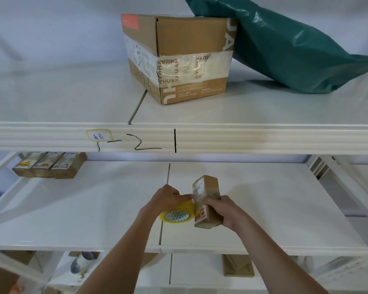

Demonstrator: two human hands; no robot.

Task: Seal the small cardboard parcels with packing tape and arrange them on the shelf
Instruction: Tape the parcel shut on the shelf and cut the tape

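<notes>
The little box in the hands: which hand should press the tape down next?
Probably the left hand: its fingers pinch the tape strip right at the small parcel, above the yellow tape roll. The right hand is busy gripping the parcel.

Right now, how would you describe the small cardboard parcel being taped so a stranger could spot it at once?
Find the white lower shelf board under the rail with handwritten marks. Near its front middle, the right hand grips a small brown cardboard parcel, beside the yellow tape roll under the left hand. Unlike the three parcels at far left, it is held.
</notes>
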